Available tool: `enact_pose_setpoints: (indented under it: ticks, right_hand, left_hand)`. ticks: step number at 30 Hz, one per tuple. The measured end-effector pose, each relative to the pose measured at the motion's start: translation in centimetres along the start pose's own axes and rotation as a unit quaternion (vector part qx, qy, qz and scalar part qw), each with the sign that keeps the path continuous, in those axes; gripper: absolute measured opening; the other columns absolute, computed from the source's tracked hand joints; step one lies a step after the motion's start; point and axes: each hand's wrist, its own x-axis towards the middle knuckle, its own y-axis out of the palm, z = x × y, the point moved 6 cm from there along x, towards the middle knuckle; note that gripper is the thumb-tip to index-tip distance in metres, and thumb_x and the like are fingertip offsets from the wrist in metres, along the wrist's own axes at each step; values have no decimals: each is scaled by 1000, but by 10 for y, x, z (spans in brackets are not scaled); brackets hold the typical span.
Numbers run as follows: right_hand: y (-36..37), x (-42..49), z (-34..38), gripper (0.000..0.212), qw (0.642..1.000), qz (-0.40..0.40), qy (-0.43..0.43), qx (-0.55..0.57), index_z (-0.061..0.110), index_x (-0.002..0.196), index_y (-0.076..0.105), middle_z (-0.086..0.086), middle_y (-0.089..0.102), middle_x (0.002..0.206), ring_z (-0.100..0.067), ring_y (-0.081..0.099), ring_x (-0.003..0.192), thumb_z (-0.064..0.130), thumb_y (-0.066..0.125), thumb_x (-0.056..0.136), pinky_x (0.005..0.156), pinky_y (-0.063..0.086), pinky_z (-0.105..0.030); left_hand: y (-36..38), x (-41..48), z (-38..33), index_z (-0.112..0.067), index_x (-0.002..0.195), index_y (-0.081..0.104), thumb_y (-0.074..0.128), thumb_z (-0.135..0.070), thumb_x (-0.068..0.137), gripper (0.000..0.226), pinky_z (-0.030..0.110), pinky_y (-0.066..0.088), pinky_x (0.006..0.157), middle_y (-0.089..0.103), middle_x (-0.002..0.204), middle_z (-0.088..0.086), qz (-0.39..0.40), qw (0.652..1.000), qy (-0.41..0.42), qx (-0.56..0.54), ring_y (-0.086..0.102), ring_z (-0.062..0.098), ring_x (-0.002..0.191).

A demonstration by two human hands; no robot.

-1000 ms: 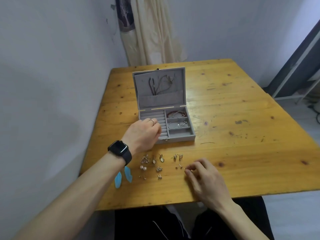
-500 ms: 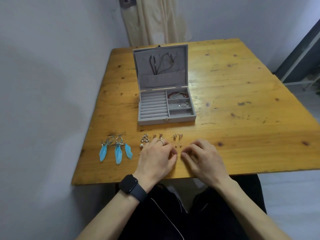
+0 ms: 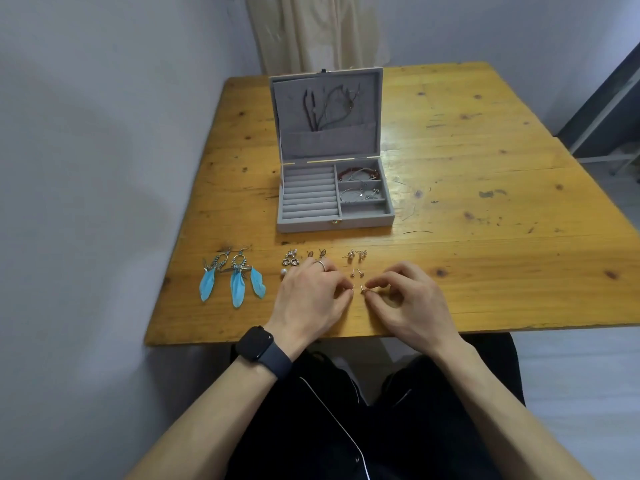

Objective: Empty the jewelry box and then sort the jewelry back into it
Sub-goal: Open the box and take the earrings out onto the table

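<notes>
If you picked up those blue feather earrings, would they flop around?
Probably. The blue feather earrings hang soft feathers from small metal hoops and hooks, so the parts would likely dangle and swing. They look light for their size, and a puff of air might shift them on the table.

A: Where does the view sit?

B: There is one only, worn on the person's head, looking forward and steeply down over both forearms onto the tabletop [image 3: 485,161].

A: How near?

B: Near enough that the tabletop's near edge crosses mid-picture, with the lap below it. The wide angle also takes in the walls and a curtain [image 3: 322,29] behind the far edge.
</notes>
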Motion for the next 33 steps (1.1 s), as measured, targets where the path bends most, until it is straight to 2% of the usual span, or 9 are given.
enact_pose_setpoints:
  ticks: [5, 13, 26, 33]
  right_hand:
    - [-1, 0, 2, 8, 1000, 3, -11, -15, 27, 87, 78, 10, 58, 86, -6, 54, 84, 24, 79, 79, 72, 48, -27]
    - [2, 2, 0, 8, 1000, 12, -18, -23, 31, 89, 78, 11, 62, 85, -11, 55, 84, 31, 78, 81, 72, 49, -33]
    - [1, 2, 0, 9, 1000, 6, -14, -13, 30, 89, 79, 10, 62, 85, -11, 55, 84, 29, 80, 80, 72, 48, -30]
    - [1, 1, -3, 11, 1000, 10, -2, -10, 29, 90, 80, 12, 60, 86, -8, 56, 86, 34, 77, 81, 71, 51, -30]
  left_hand:
    - [0, 0, -3, -33, 103, 75, 60, -45, 94, 22, 30, 42, 86, 65, 105, -14, -13, 1000, 10, 2, 53, 10, 100]
    - [1, -2, -4, -33, 102, 76, 62, -46, 94, 21, 28, 42, 81, 66, 104, -14, -29, 999, 16, 15, 54, 10, 98]
    - [2, -4, -6, -32, 106, 76, 61, -46, 94, 24, 30, 47, 84, 67, 107, -12, -25, 999, 15, 16, 53, 11, 101]
    - [0, -2, -5, -33, 106, 76, 61, -47, 94, 24, 27, 43, 85, 67, 109, -15, -25, 999, 17, 25, 52, 9, 102]
